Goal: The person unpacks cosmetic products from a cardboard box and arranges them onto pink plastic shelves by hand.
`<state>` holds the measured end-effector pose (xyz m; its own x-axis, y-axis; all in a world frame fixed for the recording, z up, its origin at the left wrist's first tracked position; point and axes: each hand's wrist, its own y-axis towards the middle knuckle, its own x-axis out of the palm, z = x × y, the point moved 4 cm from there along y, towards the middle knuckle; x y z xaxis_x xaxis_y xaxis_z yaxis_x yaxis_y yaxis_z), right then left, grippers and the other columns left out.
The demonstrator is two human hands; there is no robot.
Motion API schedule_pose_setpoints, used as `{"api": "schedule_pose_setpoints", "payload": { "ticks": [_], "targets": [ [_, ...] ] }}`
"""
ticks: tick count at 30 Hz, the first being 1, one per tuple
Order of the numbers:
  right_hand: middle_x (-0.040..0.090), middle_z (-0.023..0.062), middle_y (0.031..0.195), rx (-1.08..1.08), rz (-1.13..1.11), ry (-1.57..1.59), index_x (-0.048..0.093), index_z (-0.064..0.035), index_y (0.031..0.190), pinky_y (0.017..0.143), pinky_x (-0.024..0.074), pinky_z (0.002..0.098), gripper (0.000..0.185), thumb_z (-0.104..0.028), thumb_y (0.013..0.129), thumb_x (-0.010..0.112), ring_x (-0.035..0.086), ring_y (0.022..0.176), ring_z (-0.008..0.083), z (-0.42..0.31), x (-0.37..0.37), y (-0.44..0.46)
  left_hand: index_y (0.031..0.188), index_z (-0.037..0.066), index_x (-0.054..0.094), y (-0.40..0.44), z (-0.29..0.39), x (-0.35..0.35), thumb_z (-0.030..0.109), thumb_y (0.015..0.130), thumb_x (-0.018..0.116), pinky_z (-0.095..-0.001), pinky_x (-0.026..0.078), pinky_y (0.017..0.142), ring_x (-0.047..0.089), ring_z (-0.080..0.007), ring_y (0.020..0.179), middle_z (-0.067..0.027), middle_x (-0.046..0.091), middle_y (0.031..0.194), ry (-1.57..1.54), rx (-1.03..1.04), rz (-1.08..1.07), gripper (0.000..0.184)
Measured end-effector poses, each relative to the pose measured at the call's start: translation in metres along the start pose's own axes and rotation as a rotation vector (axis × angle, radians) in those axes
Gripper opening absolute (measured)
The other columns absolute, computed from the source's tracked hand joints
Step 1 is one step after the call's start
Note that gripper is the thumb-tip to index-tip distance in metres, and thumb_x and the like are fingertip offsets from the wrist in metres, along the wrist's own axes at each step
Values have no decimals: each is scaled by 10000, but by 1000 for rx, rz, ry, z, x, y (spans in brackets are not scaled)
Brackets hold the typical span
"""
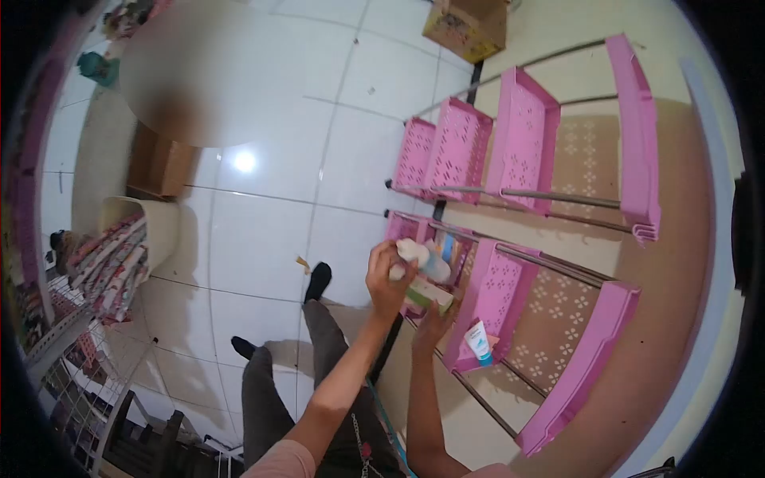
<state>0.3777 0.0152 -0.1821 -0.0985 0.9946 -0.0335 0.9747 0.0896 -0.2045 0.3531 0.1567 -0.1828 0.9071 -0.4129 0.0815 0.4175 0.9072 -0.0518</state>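
My left hand (384, 275) is closed around a white bottle (434, 265), above a lower pink tier of the nearer rack. Just beside it, my right hand (433, 325) grips a small green-and-white box (430, 296). The fingers partly cover both items. Behind them, that pink tier (396, 229) holds a blue-and-orange pack (446, 247), half hidden by the bottle. In the neighbouring pink basket (500, 291) a white-and-blue tube (479, 343) leans near one end.
A second pink rack (526, 127) stands alongside, against the wall. A cardboard box (466, 30) is at the far end. On the left are a cream bin (163, 239) with folded patterned cloth (111, 259), a brown carton (163, 163) and a wire rack (76, 382).
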Motion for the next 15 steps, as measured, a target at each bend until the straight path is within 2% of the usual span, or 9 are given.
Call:
{"api": "schedule_pose_setpoints", "payload": {
  "ticks": [1, 3, 5, 7, 8, 11, 13, 14, 15],
  "targets": [
    [439, 111, 1011, -17, -30, 23, 381, -1, 1024, 820, 346, 301, 401, -167, 712, 569, 426, 933, 185, -26, 22, -4, 810, -39, 492, 5, 33, -20, 39, 693, 575, -225, 458, 625, 528, -148, 750, -115, 443, 959, 79, 100, 69, 163],
    [432, 132, 1032, 174, -410, 579, 390, -3, 950, 877, 312, 350, 456, -274, 654, 608, 426, 975, 212, -89, 86, -21, 788, -33, 499, 13, 107, -61, 19, 668, 591, -224, 458, 593, 527, -155, 752, -122, 463, 919, -44, 184, 126, 160],
    [418, 181, 1070, 67, -674, 588, 387, -31, 873, 913, 273, 391, 498, -342, 580, 644, 405, 1026, 257, -143, 127, -51, 767, -28, 506, 11, 164, -105, -1, 644, 607, -222, 458, 561, 525, -161, 754, -129, 483, 878, -149, 287, 176, 162],
    [409, 203, 1098, -33, -920, 466, 379, -55, 829, 905, 279, 391, 459, -319, 568, 649, 375, 1056, 285, -170, 143, -95, 763, -24, 503, 5, 204, -145, 9, 652, 611, -207, 451, 531, 517, -165, 769, -132, 484, 877, -418, 137, 148, 159],
    [471, 160, 1011, -45, -1092, 450, 378, -65, 846, 891, 294, 368, 460, -317, 572, 648, 398, 1025, 259, -195, 165, -130, 861, -17, 480, -4, 231, -172, 213, 709, 584, -232, 423, 654, 502, -142, 786, -131, 464, 943, -364, 115, 75, 294],
    [491, 106, 907, 158, -1048, 396, 377, -57, 864, 881, 293, 342, 471, -312, 572, 646, 400, 1021, 239, -239, 211, -263, 1007, -7, 415, -58, 299, -277, 326, 719, 547, -306, 390, 771, 482, -204, 881, -165, 434, 1020, -538, 125, 296, 460],
    [466, 79, 854, 318, -1140, 451, 373, -47, 904, 840, 320, 316, 483, -297, 586, 637, 433, 964, 215, -209, 208, -352, 1107, -5, 325, -112, 324, -342, 345, 731, 512, -354, 316, 865, 427, -263, 983, -199, 380, 1101, -665, 265, 297, 547],
    [447, 64, 863, 448, -1211, 481, 367, -43, 938, 769, 367, 282, 430, -226, 630, 605, 457, 869, 168, -236, 226, -412, 1124, -13, 305, -135, 334, -385, 245, 731, 498, -342, 288, 893, 405, -273, 1019, -212, 355, 1129, -294, 280, 273, 508],
    [447, 64, 863, 506, -1292, 482, 367, -43, 938, 769, 367, 282, 430, -226, 630, 605, 457, 869, 168, -230, 231, -451, 1124, -13, 305, -157, 343, -423, 245, 731, 498, -342, 288, 893, 405, -273, 1019, -212, 355, 1129, -248, 300, 359, 508]
  ]
}}
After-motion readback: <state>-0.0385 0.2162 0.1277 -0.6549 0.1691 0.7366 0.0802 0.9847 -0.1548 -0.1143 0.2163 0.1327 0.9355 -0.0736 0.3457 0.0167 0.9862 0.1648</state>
